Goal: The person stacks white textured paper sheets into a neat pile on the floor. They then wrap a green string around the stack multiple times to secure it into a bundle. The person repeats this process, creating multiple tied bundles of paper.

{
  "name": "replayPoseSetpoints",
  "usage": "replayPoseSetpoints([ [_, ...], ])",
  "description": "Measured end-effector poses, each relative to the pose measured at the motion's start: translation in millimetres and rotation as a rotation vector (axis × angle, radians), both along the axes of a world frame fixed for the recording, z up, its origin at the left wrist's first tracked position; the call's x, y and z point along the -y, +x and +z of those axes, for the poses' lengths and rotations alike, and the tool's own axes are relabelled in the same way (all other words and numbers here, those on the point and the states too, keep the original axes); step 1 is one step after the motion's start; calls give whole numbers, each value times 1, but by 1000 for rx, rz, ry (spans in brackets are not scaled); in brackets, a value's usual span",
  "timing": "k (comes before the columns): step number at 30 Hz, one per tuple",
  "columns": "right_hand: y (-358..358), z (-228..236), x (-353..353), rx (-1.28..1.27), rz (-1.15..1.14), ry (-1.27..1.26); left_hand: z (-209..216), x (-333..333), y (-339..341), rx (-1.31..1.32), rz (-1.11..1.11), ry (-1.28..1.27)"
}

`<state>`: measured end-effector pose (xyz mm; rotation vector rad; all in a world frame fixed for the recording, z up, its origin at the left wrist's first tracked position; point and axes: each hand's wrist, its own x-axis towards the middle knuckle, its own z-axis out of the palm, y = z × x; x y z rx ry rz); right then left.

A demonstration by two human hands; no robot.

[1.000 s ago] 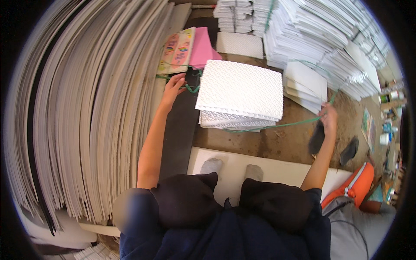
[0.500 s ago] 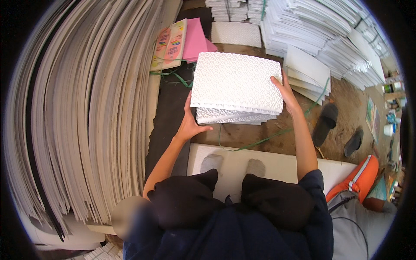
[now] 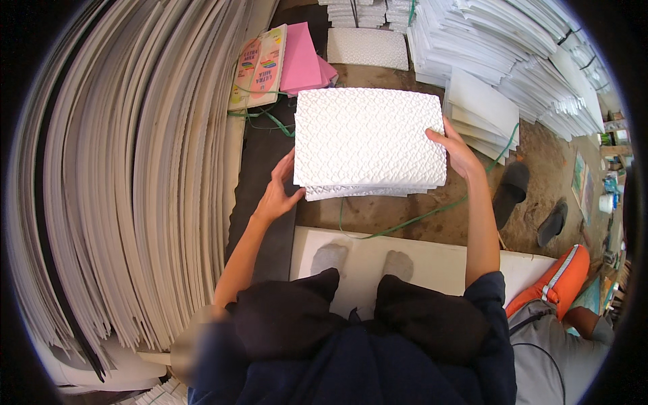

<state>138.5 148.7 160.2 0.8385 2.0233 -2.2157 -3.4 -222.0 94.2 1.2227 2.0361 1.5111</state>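
Note:
A stack of white sheets with an embossed, quilted-looking surface (image 3: 370,138) is held in front of me. Along its right edge my right hand (image 3: 460,150) is closed, the thumb resting on the top sheet and the other fingers mostly hidden. My left hand (image 3: 278,189) presses against the left edge near the lower corner, its thumb at the front and its fingertips partly hidden by the stack. Lower sheets stick out slightly beneath the front edge of the top one.
Tall packed sheets (image 3: 135,182) fill the left side. Pink sheets (image 3: 302,61) and a printed carton sheet (image 3: 258,67) lie at the far left. White stacks (image 3: 466,40) stand at the far right. Green strapping (image 3: 418,217), dark slippers (image 3: 511,192) and an orange-and-grey bundle (image 3: 565,277) lie around.
The stack has come slightly nearer, and its lower sheets now line up more closely under the top one. My left thumb has drawn in to the stack's corner; my right hand has shifted slightly nearer.

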Motion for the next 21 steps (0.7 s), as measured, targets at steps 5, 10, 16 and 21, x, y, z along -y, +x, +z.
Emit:
replayPoseSetpoints([
  [5,-2,-8,6,-62,-90,-15,23,1,15,-288,-19,-111],
  [10,-4,-8,6,-89,-82,-63,22,-30,17,-22,116,-86],
  [16,-7,-1,8,-79,-26,0,26,-24,11,30,177,-167],
  [21,5,-21,-2,-161,-135,2,23,-1,-6,66,84,34],
])
